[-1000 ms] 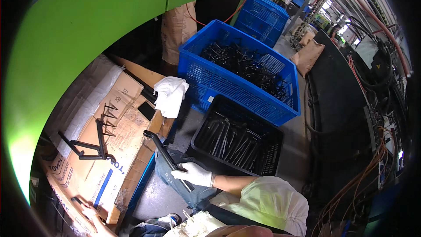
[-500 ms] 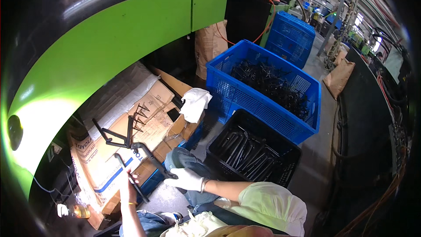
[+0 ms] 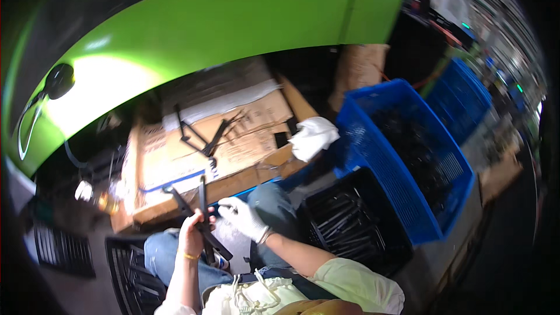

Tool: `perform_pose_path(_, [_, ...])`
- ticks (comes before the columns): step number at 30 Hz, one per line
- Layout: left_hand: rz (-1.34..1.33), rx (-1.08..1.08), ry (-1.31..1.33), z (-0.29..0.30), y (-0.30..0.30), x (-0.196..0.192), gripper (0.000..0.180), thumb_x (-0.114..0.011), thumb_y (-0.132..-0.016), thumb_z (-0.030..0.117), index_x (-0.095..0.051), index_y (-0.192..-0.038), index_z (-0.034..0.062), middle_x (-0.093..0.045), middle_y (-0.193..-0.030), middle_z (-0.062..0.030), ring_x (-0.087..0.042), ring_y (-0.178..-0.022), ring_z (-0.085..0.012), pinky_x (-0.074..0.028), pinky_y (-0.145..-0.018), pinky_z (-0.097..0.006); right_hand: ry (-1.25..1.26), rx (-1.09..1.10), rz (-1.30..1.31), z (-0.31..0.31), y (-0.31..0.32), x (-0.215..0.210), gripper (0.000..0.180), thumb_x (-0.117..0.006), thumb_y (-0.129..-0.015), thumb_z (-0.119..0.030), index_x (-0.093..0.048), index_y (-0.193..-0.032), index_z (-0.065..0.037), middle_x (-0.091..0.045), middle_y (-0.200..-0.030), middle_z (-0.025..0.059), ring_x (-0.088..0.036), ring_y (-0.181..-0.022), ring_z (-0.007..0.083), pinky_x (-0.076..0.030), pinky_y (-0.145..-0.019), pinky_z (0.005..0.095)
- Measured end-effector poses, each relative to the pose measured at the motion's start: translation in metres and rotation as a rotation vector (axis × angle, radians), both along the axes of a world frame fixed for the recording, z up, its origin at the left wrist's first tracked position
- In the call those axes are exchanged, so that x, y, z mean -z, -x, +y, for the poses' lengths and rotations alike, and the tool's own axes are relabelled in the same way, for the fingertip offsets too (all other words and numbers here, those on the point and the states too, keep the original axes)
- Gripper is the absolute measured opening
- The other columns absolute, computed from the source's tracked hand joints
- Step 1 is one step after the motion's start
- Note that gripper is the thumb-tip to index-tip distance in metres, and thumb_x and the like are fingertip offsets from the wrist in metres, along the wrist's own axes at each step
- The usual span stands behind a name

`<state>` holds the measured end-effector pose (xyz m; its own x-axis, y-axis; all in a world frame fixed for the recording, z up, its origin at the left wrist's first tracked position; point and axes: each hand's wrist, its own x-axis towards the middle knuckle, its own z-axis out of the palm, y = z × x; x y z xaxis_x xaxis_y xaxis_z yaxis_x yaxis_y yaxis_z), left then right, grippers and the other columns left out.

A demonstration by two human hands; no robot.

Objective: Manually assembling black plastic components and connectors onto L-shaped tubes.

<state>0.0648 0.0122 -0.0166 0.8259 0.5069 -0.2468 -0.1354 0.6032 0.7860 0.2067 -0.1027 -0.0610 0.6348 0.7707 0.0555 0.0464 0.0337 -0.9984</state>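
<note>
My bare left hand [image 3: 195, 230] is closed around two black plastic bars [image 3: 203, 196], which cross each other above my lap. Just to their right, my right hand [image 3: 244, 217], in a white glove, has its fingers loosely apart with nothing visible in them. Beyond both hands, a branched black plastic piece [image 3: 211, 147] rests on the cardboard [image 3: 248, 143]. Blur hides the fine shape of these pieces.
At my right stands a black crate [image 3: 398, 255] of long dark bars. A large blue crate [image 3: 373, 172] behind it holds tangled black parts. A white cloth [image 3: 312, 138] hangs at the cardboard's corner. Another black crate [image 3: 119, 277] is lower left. The green machine [image 3: 233, 29] spans the back.
My right hand has let go of its bar, and my left hand now holds two bars instead of one. The view has swung left, showing the lower-left crate.
</note>
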Motion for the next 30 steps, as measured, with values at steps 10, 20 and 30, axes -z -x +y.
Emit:
perform_pose_path(10, [0.139, -0.05, -0.21, -0.01, 0.004, -0.019, 0.043, -0.062, -0.089, 0.027, -0.06, -0.121, -0.0013, -0.064, -0.107, -0.0057, -0.058, -0.104, -0.0148, -0.039, -0.09, -0.024, -0.174, -0.22, 0.326, 0.067, -0.024, 0.004, 0.021, -0.065, -0.094, -0.023, -0.069, -0.085, -0.005, -0.057, -0.061, -0.0027, -0.048, -0.047, 0.0054, -0.036, -0.042, 0.023])
perform_pose_path(20, [0.138, -1.295, -0.105, 0.11, 0.274, 0.009, 0.016, -0.064, -0.093, 0.02, -0.051, -0.097, 0.0112, -0.061, -0.08, -0.0063, -0.054, -0.058, -0.0121, -0.048, -0.052, -0.028, 0.115, -0.027, 0.686, 0.062, -0.042, 0.013, 0.029, -0.059, -0.096, -0.036, -0.064, -0.084, -0.011, -0.027, -0.049, -0.0104, -0.024, -0.035, 0.0021, -0.017, -0.032, 0.0221])
perform_pose_path(30, [0.707, -1.375, 0.021, 0.098, 0.427, 0.229, 0.014, -0.061, -0.086, 0.001, -0.056, -0.099, -0.0013, -0.057, -0.069, -0.0049, -0.055, -0.053, -0.0143, -0.046, -0.047, -0.03, 0.169, 0.052, 0.593, 0.068, -0.037, 0.033, 0.033, -0.059, -0.095, -0.044, -0.061, -0.087, -0.012, -0.026, -0.05, -0.0101, -0.022, -0.036, 0.0031, -0.015, -0.034, 0.0228])
